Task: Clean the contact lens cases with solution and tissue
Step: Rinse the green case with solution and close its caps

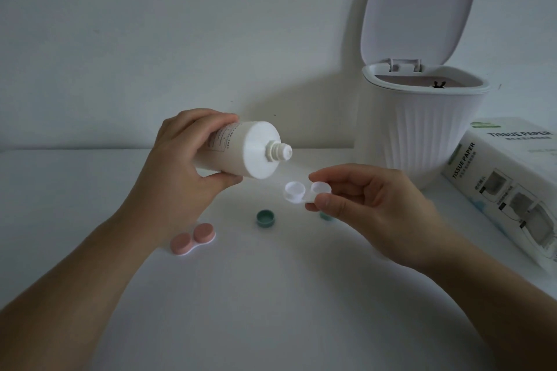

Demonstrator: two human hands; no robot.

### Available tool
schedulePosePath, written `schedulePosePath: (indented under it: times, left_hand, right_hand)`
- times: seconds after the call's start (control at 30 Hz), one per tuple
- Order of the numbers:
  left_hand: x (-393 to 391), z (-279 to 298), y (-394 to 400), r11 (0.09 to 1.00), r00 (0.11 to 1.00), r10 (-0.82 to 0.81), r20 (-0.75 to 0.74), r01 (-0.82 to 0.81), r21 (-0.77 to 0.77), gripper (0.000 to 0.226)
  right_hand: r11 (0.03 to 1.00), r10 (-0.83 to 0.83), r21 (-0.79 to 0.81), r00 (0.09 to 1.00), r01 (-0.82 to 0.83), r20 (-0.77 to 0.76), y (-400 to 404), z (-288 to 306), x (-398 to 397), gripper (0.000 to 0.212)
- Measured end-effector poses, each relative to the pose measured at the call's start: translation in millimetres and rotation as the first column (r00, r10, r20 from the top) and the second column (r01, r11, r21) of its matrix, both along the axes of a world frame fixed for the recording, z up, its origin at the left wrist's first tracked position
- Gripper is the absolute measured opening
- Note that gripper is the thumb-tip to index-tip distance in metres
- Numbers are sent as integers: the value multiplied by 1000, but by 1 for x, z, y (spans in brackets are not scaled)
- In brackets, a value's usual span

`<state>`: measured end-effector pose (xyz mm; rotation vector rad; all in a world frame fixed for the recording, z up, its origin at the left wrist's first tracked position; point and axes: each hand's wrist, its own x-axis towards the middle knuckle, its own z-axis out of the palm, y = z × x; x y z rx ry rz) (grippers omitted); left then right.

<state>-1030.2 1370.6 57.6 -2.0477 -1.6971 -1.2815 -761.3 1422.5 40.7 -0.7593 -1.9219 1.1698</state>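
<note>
My left hand (pixel 184 156) grips a white solution bottle (pixel 244 149), tilted on its side with its uncapped nozzle pointing right, just above and left of an open white lens case (pixel 297 192). My right hand (pixel 370 205) pinches that case by its right cup, holding it above the table with both cups uncovered. A green cap (pixel 265 218) lies upturned on the white table (pixel 271 295). A second green cap (pixel 325 216) shows partly under my right thumb. A second lens case with pink caps (pixel 193 239) lies closed beside my left wrist.
A white ribbed bin (pixel 428 126) with its lid flipped up stands at the back right against the wall. A tissue paper box (pixel 509 187) lies at the right edge of the table, close to my right forearm.
</note>
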Motion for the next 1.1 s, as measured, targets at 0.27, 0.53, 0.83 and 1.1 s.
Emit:
schedulePosePath:
  times: [0.27, 0.53, 0.83, 1.1]
  left_hand:
    - [-1, -2, 2, 998, 992, 17, 121, -10, -63, 71]
    - [-1, -4, 2, 997, 988, -14, 153, 26, -73, 69]
    - [-1, -5, 2, 995, 987, -40, 159, 53, -82, 69]
    - [0, -6, 2, 995, 991, -49, 128, 60, -80, 70]
  right_hand:
    - [996, 80, -40, 993, -76, 92, -3, 0, 1, 21]
    - [984, -28, 175, 939, -34, 343, -7, 1, 4, 11]
    - [982, -51, 184, 874, -45, 484, -4, -7, 2, 19]
    - [970, -91, 236, 825, -52, 558, -6, -7, 0, 39]
